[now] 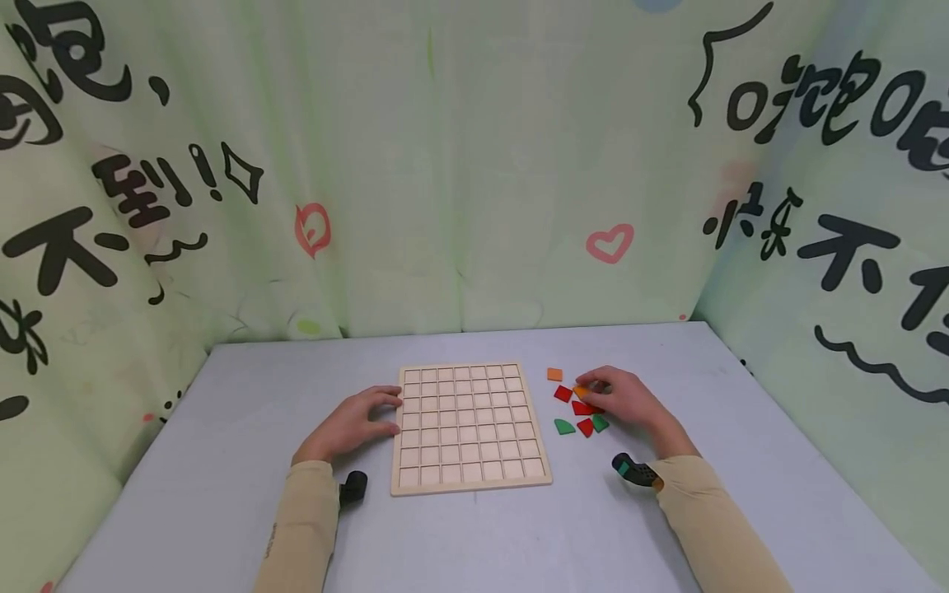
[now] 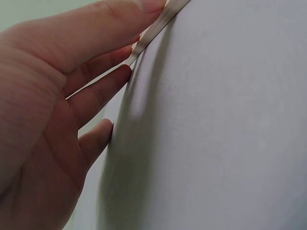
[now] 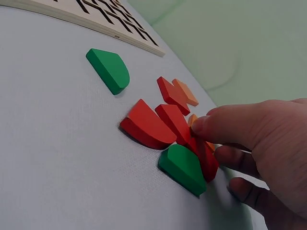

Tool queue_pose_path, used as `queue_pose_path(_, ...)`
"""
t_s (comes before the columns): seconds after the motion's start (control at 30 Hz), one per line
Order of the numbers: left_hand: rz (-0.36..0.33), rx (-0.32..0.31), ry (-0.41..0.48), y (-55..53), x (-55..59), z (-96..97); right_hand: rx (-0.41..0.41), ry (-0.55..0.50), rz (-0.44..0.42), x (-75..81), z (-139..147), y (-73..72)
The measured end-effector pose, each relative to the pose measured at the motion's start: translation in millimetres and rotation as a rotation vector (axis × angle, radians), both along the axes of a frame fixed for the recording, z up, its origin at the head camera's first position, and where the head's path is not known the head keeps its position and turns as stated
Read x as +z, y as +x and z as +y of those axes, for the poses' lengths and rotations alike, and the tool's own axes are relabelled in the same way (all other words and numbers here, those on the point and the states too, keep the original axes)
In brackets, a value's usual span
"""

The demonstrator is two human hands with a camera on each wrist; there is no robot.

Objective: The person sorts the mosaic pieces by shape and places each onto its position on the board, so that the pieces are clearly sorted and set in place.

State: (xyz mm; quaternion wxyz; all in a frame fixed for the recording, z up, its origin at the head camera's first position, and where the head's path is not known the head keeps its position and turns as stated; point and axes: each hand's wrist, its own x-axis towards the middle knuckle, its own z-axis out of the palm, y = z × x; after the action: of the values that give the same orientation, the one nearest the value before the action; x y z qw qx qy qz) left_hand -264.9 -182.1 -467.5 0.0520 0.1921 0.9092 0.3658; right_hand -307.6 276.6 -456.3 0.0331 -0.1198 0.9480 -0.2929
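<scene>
- L sleeve [image 1: 300, 527], nearest the cam; your L wrist unit [image 1: 353, 487] sits beside it and could bump the board's near corner if that arm swings in.
- L hand [image 1: 363, 418]: fingers loosely spread, not clamped, touching the L edge of the board. Push unevenly & it may skew or slide.
- Grid board [image 1: 470, 428]: flat mid-table [image 1: 474, 543], no pcs in its cells.
- Loose pcs just R of it: orange square [image 1: 554, 374], red square [image 1: 563, 394], green pc [image 1: 564, 427]. A low sweep of your fingers could scatter them.
- R hand [image 1: 623, 395]: fingers bent over the orange pc [image 3: 193, 120], thumb on it; can't tell if it's pinched. Red fan pc [image 3: 146, 124] & 2nd green pc [image 3: 182, 170] lie close by in the cluster, so a sideways drag could shove them, or a loose pinch slip.
- R sleeve [image 1: 715, 519]: watch your R wrist unit [image 1: 632, 469]; dropping that wrist could knock it on the table.
</scene>
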Motion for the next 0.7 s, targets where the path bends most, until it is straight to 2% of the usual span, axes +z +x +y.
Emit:
queue_pose_path(0.3,0.001,-0.005,0.006,-0.3,0.5,-0.1,0.017,0.019,0.038,-1.5,-8.7,-0.7)
queue_pose_path(0.7,0.006,-0.014,0.006,0.9,1.5,-0.6,0.004,0.026,0.027,-1.5,-13.1,-3.8)
